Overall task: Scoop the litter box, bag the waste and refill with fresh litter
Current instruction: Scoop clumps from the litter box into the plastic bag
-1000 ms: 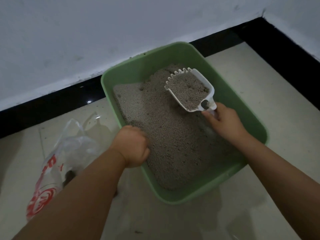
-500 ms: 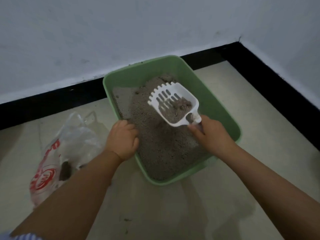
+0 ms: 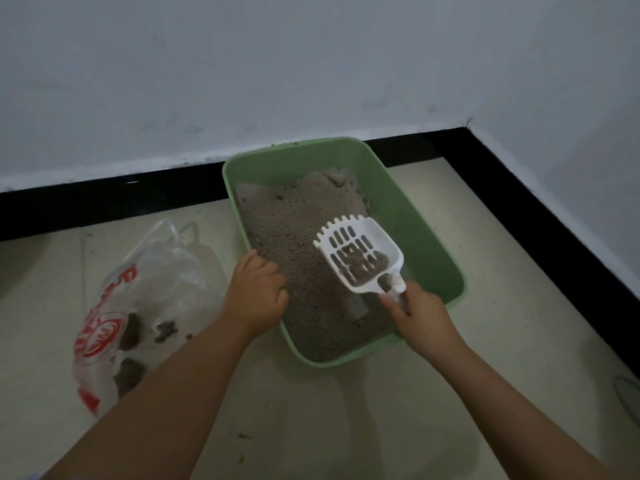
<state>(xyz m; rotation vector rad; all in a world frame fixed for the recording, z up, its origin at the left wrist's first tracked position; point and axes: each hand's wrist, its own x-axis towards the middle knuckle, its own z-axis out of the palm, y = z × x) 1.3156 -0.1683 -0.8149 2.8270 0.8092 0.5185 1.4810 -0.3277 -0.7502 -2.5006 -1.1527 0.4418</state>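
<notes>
While the scoop [image 3: 360, 255] holds only dark clumps over the litter, the step in hand looks like sifting and then carrying the waste to the bag, and doing it well is mostly a matter of steadiness. Nearest, both forearms reach in from the bottom edge. On the right, the right hand [image 3: 420, 317] has its grip closed around the scoop's handle, just above the box's near rim, with the head raised and tipped toward the handle so the clumps sit at the back of the slotted pan. The left hand [image 3: 258, 292] has its fingers curled over the left rim of the box [image 3: 429, 258], which should keep the box from sliding. To the left on the floor lies the bag [image 3: 138, 306], with dark clumps already inside; its mouth looks slack and partly collapsed, so I would free the left hand to hold it wide before tipping. Loose grains seem to have drained through the slots, so further shaking is probably needless. Keep the scoop level across the gap between box and bag, since a few specks already lie on the floor [image 3: 346, 427]. Farther off, litter [image 3: 294, 216] is heaped toward the box's back wall, below the dark skirting and pale wall.
</notes>
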